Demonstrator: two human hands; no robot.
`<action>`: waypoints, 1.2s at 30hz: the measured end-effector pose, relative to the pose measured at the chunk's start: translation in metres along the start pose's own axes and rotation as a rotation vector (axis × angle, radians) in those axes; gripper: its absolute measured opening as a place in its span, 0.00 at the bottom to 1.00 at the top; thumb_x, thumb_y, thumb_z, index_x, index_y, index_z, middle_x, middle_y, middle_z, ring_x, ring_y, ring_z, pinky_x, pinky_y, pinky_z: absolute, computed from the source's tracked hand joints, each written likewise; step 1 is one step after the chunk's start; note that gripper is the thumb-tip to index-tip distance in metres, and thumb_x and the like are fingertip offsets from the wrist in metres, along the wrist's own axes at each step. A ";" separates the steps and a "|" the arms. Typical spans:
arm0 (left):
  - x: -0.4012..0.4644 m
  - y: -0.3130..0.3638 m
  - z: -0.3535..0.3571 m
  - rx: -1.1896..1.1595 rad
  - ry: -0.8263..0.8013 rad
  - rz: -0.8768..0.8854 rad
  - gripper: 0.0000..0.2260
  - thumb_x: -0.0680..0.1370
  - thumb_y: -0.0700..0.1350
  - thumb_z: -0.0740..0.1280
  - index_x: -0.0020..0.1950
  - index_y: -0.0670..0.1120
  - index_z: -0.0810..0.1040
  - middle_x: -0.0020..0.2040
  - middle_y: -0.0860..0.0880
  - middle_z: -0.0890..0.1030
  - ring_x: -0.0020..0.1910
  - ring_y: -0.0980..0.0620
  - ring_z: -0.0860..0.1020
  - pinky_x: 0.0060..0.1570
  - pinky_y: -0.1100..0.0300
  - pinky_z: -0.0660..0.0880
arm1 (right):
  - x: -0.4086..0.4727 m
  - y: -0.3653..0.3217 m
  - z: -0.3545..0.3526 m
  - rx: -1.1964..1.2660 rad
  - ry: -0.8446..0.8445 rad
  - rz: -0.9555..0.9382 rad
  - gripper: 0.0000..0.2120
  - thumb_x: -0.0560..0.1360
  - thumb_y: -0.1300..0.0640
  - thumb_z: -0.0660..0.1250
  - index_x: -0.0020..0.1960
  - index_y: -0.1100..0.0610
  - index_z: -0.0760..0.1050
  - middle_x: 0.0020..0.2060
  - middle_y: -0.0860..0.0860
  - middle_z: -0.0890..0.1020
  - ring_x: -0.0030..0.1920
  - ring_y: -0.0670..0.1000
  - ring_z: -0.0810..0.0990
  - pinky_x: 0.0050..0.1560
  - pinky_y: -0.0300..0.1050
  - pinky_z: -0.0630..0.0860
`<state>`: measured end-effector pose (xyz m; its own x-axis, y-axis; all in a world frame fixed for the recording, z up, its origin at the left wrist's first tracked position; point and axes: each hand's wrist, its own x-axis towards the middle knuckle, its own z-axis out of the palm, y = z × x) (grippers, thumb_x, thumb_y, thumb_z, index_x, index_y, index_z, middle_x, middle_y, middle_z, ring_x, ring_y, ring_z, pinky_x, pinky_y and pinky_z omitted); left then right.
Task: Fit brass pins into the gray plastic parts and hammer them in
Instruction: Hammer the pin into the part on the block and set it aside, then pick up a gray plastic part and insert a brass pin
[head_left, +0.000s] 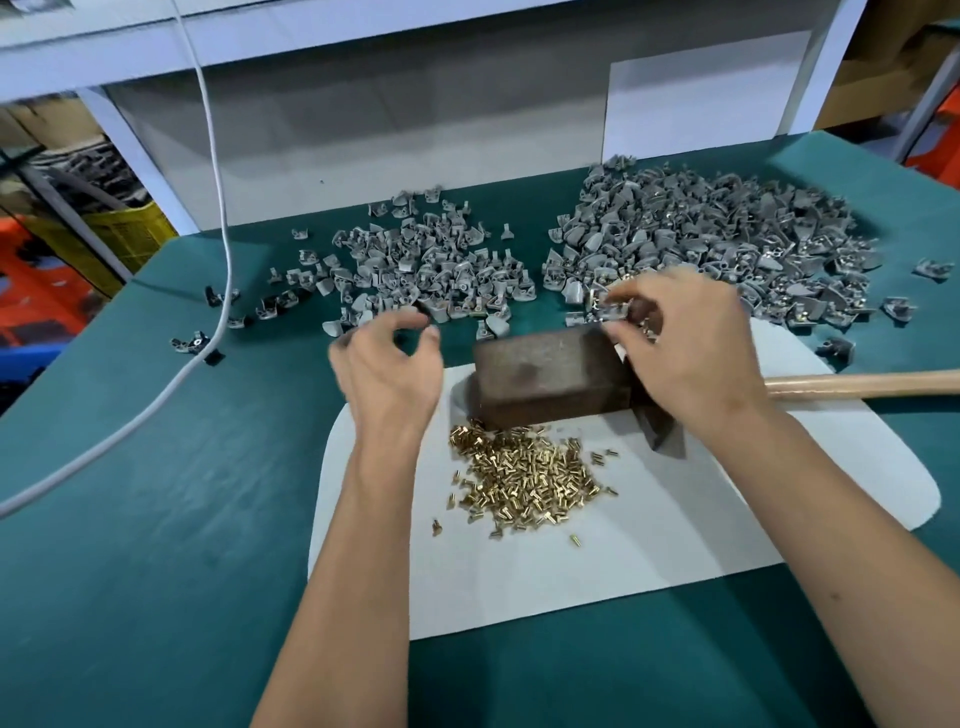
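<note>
A heap of brass pins (524, 480) lies on a white sheet (597, 561) in front of a dark metal block (545, 371). My right hand (685, 353) pinches a gray plastic part (608, 310) just above the block's far right corner. My left hand (389, 369) hovers left of the block with loosely curled fingers and holds nothing. Two piles of gray plastic parts lie behind: a smaller one (426, 265) at centre and a larger one (717, 234) at right. A hammer's wooden handle (862, 384) runs off to the right, and its dark head (657, 426) shows under my right wrist.
A green mat (156, 493) covers the table. A white cable (218, 208) hangs from above and trails over the table's left side. Stray gray parts (197, 343) lie near the cable. A white panel (389, 135) closes off the back.
</note>
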<state>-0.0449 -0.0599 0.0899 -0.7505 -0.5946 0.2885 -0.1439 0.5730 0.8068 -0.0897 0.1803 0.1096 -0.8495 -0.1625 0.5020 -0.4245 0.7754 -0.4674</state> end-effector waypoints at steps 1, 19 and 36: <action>0.004 -0.006 -0.004 0.060 0.033 -0.045 0.09 0.78 0.44 0.69 0.56 0.52 0.85 0.50 0.55 0.83 0.64 0.48 0.72 0.69 0.48 0.70 | 0.002 0.005 0.000 -0.022 0.031 0.068 0.17 0.74 0.54 0.77 0.61 0.52 0.82 0.46 0.48 0.82 0.44 0.49 0.79 0.54 0.45 0.79; 0.010 -0.027 -0.002 0.181 -0.123 0.141 0.11 0.76 0.36 0.69 0.55 0.46 0.86 0.51 0.51 0.86 0.52 0.52 0.82 0.54 0.60 0.76 | -0.072 -0.102 0.034 0.005 -0.570 -0.861 0.11 0.82 0.45 0.61 0.55 0.48 0.81 0.49 0.44 0.76 0.57 0.49 0.70 0.56 0.49 0.70; 0.008 -0.026 -0.002 0.152 -0.074 0.233 0.08 0.71 0.32 0.73 0.43 0.45 0.85 0.40 0.54 0.84 0.43 0.53 0.82 0.58 0.48 0.77 | -0.069 -0.091 0.040 0.023 -0.498 -0.734 0.04 0.83 0.58 0.61 0.50 0.56 0.73 0.47 0.50 0.75 0.49 0.51 0.68 0.51 0.49 0.72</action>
<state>-0.0459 -0.0810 0.0720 -0.8187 -0.3976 0.4144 -0.0527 0.7705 0.6352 -0.0052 0.0964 0.0882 -0.3961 -0.8648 0.3087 -0.9175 0.3597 -0.1695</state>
